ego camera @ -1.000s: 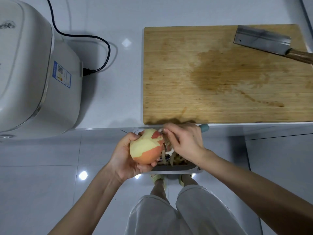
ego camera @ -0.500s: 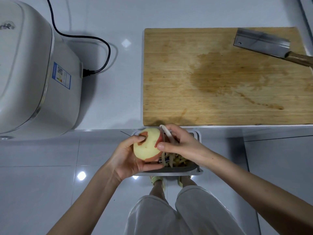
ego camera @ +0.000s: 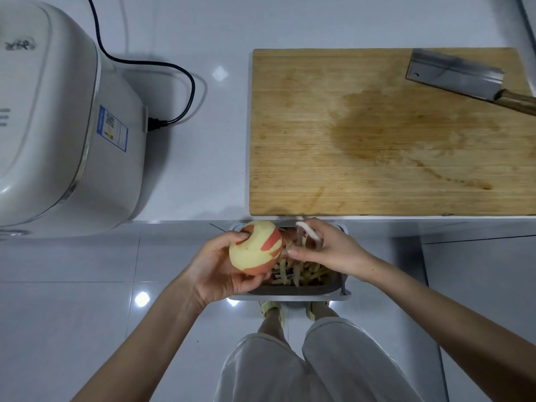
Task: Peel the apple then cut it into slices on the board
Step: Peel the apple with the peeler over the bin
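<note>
A mostly peeled apple, pale yellow with red strips of skin left, sits in my left hand, below the counter's front edge. My right hand grips a white peeler just to the right of the apple, its blade against the apple's right side. Both hands are over a grey bin that holds peelings. The wooden cutting board lies on the counter beyond, with a wet stain in its middle. A cleaver with a wooden handle rests on the board's far right corner.
A white appliance with a black power cord takes up the counter's left side. White counter runs between it and the board. Below are floor tiles and my legs in light trousers.
The apple has been turned in my left hand, showing more peeled flesh. My right hand has shifted to the right, and the peeler now stands more upright beside the apple.
</note>
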The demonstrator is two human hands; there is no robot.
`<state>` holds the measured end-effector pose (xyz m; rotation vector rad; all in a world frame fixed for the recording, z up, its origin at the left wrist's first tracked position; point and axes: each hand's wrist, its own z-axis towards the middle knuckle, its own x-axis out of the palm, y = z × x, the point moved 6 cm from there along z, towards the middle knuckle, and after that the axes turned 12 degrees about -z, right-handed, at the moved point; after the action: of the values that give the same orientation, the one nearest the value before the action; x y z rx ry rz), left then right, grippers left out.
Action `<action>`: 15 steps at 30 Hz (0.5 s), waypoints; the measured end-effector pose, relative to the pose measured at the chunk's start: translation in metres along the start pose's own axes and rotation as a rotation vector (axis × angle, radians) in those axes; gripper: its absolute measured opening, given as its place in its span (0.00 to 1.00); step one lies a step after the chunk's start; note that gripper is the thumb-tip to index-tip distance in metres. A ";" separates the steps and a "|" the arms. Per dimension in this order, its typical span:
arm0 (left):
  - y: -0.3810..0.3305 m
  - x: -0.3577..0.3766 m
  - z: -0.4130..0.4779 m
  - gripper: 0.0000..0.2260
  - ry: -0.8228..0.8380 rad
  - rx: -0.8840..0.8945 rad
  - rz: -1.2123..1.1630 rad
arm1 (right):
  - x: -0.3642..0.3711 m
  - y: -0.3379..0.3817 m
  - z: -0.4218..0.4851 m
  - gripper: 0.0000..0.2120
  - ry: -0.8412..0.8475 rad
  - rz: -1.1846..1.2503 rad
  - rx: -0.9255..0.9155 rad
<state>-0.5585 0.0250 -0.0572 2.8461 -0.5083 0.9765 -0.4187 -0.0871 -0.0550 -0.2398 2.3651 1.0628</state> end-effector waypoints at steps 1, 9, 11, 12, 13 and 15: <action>-0.001 -0.001 0.000 0.30 -0.024 0.022 -0.006 | -0.004 0.008 -0.003 0.26 -0.037 -0.043 -0.024; 0.004 0.007 0.006 0.15 -0.147 0.134 0.000 | -0.013 0.077 -0.015 0.14 -0.747 -0.626 -0.493; 0.005 0.007 0.005 0.10 -0.176 0.170 0.024 | -0.012 0.082 -0.015 0.13 -0.793 -0.689 -0.503; 0.005 0.007 0.005 0.08 -0.190 0.184 0.031 | -0.012 0.083 -0.016 0.12 -0.811 -0.706 -0.503; 0.006 0.007 0.005 0.07 -0.201 0.193 0.033 | -0.012 0.084 -0.016 0.12 -0.822 -0.714 -0.499; 0.007 0.005 0.005 0.06 -0.219 0.202 0.034 | -0.011 0.085 -0.016 0.13 -0.824 -0.712 -0.493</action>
<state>-0.5541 0.0158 -0.0582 3.1572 -0.5044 0.7644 -0.4464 -0.0419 0.0143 -0.6212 1.1259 1.0682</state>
